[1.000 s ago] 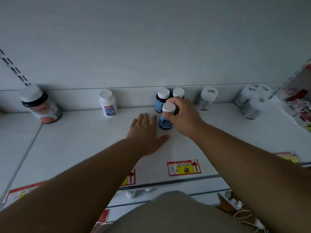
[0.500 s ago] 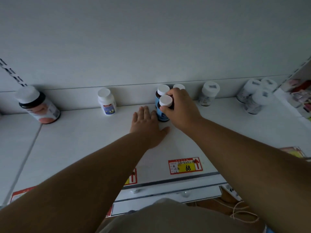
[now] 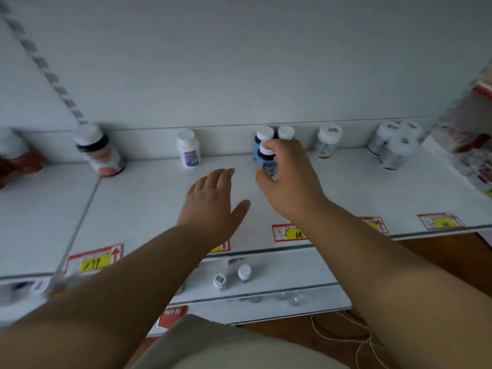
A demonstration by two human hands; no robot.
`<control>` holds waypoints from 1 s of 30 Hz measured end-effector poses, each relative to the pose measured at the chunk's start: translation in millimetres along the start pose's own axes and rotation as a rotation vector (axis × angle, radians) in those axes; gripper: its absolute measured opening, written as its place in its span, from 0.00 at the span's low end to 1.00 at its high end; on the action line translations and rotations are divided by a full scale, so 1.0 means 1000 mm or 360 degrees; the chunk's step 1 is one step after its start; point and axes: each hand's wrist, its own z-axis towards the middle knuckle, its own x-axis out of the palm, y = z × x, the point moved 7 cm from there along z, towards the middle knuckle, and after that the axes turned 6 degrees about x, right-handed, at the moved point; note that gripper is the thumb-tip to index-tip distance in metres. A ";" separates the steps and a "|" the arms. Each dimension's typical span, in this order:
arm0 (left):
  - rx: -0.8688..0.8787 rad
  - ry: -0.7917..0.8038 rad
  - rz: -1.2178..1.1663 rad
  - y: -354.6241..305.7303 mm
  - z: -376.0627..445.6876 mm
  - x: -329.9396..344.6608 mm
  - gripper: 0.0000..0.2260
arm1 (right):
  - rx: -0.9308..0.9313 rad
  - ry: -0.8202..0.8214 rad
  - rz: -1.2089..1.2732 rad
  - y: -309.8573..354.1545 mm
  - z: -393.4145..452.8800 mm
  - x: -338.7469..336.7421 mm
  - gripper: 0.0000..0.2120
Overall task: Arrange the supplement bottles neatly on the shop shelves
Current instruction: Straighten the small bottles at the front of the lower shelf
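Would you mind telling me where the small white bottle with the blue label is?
In the head view, the small white bottle stands alone at the shelf's back, left of centre, between the large dark-collared bottle and the blue-labelled bottles.

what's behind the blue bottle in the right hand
Two white-capped bottles stand behind the blue bottle, against the back wall. The right hand hides their lower parts.

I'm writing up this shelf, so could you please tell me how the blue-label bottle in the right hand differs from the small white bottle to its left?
The blue-label bottle has a dark body; the white bottle is white all over. The right hand grips the blue-label bottle; nothing touches the white one. The blue-label bottle sits before two similar bottles; the white bottle stands alone by the back wall. Both have white caps.
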 end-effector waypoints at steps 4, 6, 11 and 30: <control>-0.0243 -0.0202 0.0052 0.003 -0.056 -0.032 0.31 | -0.0161 0.0087 0.0107 0.029 -0.021 -0.005 0.21; -0.0455 -0.0264 0.0070 0.014 -0.099 -0.039 0.31 | -0.0287 0.0249 0.0160 0.053 -0.035 0.010 0.21; -0.0900 -0.0271 0.0150 0.027 -0.222 -0.061 0.29 | -0.0467 0.0617 0.0326 0.118 -0.101 0.057 0.20; -0.1519 -0.0444 0.0230 0.170 -0.629 -0.172 0.28 | -0.1157 0.1346 0.0409 0.457 -0.397 0.208 0.19</control>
